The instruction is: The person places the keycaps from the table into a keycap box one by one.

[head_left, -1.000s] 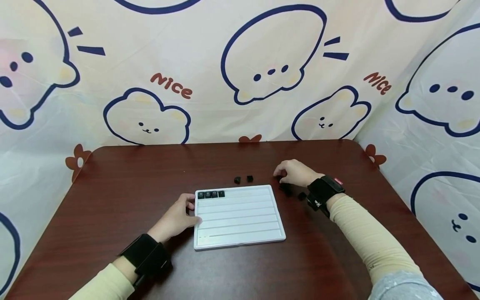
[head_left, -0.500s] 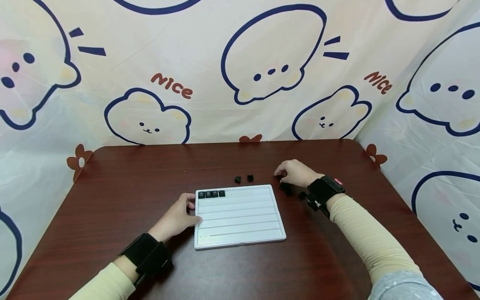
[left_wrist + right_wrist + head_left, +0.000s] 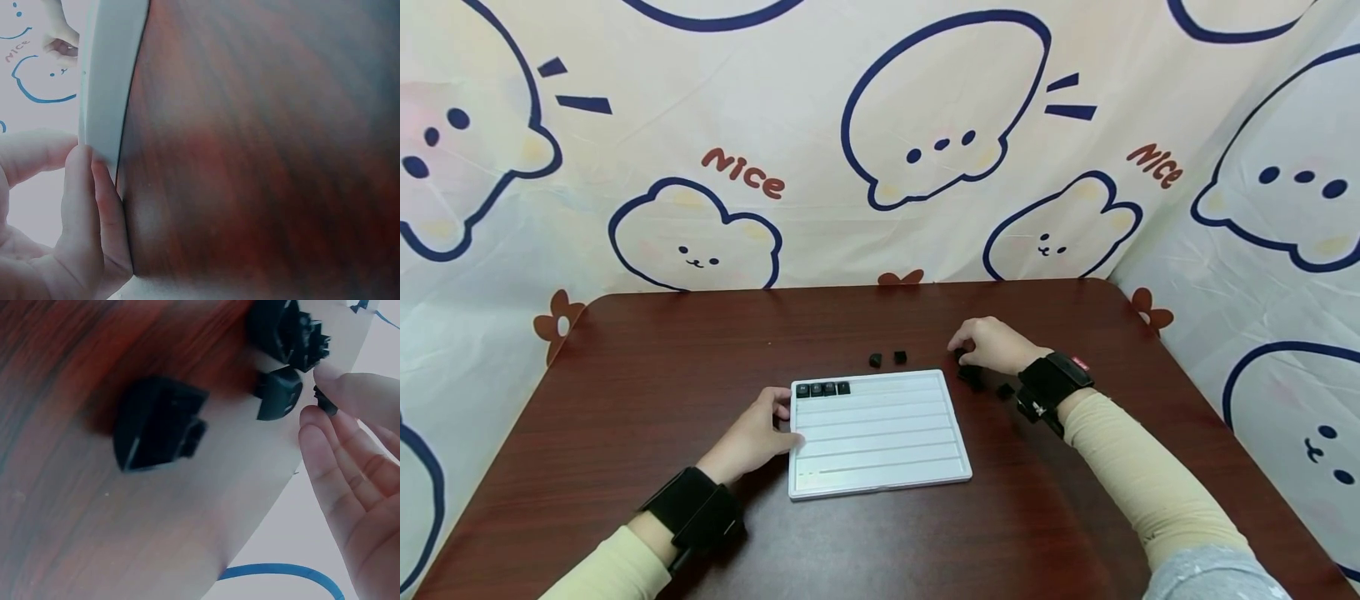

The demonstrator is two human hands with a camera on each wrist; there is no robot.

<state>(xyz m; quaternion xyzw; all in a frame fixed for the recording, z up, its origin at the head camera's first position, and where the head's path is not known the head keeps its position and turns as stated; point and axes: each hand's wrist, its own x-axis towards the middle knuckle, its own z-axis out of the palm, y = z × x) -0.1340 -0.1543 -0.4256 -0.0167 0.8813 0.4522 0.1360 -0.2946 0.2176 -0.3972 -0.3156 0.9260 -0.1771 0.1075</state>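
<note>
A white tray (image 3: 880, 450) with shallow horizontal rows lies on the table. Several black keycaps (image 3: 823, 388) line its top row from the left. My left hand (image 3: 756, 437) grips the tray's left edge, thumb over the rim and fingers along the side. Right of the tray, my right hand (image 3: 996, 346) pinches a small black keycap (image 3: 325, 401) between thumb and fingers, and the digits hide most of it. Close by, in the right wrist view, a loose keycap (image 3: 280, 394) and a larger one (image 3: 156, 425) on its side lie on the wood.
Two more loose keycaps, one dark lump (image 3: 876, 361) and one squarish (image 3: 900, 357), sit behind the tray. A dark cluster of keycaps (image 3: 972, 377) lies under the right hand. The brown table (image 3: 700, 333) ends at a printed cloth backdrop (image 3: 820, 233).
The right wrist and forearm have shifted very slightly to the right, while the fingers stay near the same spot. The left hand and tray hold their place.
</note>
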